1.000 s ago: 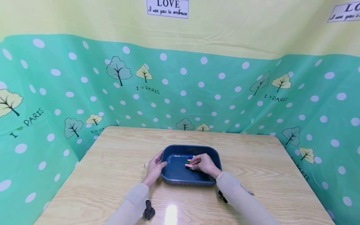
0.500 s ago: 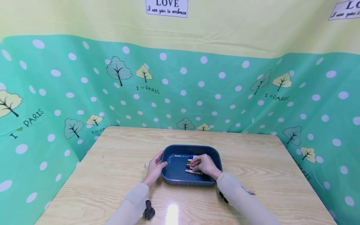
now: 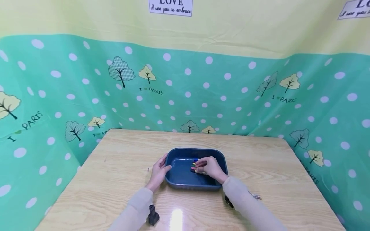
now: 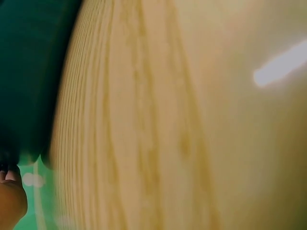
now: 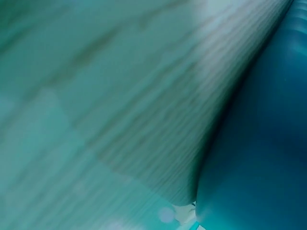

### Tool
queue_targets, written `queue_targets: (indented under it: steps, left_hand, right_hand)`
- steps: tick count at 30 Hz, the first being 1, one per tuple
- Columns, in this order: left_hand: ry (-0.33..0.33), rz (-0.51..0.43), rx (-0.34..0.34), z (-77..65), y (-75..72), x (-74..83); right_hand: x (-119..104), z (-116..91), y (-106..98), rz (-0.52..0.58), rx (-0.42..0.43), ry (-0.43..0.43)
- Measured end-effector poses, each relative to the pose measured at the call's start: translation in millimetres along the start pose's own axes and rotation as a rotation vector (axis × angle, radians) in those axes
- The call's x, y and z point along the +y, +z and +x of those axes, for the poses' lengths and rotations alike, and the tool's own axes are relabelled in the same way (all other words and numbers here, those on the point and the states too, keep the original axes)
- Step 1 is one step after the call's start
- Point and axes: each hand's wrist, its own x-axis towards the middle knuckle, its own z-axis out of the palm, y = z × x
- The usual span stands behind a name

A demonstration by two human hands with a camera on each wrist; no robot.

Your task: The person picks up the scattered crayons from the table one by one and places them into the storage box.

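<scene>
A dark blue rectangular tray with raised walls (image 3: 179,185) sits on the wooden table. My left hand (image 3: 157,173) grips its left wall, thumb over the rim and fingers outside. The left wrist view catches part of that hand (image 4: 12,199) beside the tray's dark side (image 4: 33,81). Inside the tray, my right hand (image 3: 212,168) bends thumb and fingers around several crayons (image 3: 193,165) lying side by side. Their blue, yellow, green and pinkish-red ends stick out leftward; the rest is hidden under the hand. The right wrist view has only the tray's outer wall (image 5: 259,143) and table.
The light wooden table (image 3: 121,150) extends around the tray, backed by a green and yellow patterned curtain (image 3: 185,83). Black wrist gear (image 3: 153,216) hangs by the left sleeve. A small shiny patterned item (image 3: 256,196) shows beside the right sleeve.
Half a second ago a pale crayon lay apart at the near side of the row; now it no longer shows there. My right fingers shifted slightly over the crayons. The left hand has stayed put.
</scene>
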Motion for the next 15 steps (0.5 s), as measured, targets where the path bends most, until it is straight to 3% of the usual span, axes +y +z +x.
queue_targets:
  steps: [4, 15]
  left_hand:
    - [-0.013, 0.003, -0.002, 0.5, -2.1, -0.2]
    - [-0.021, 0.007, 0.001, -0.5, -1.1, 0.4]
  right_hand:
    - [-0.2, 1.6, 1.2, -0.008, 0.012, -0.012]
    - [-1.7, 1.6, -2.0, 0.096, -0.019, -0.017]
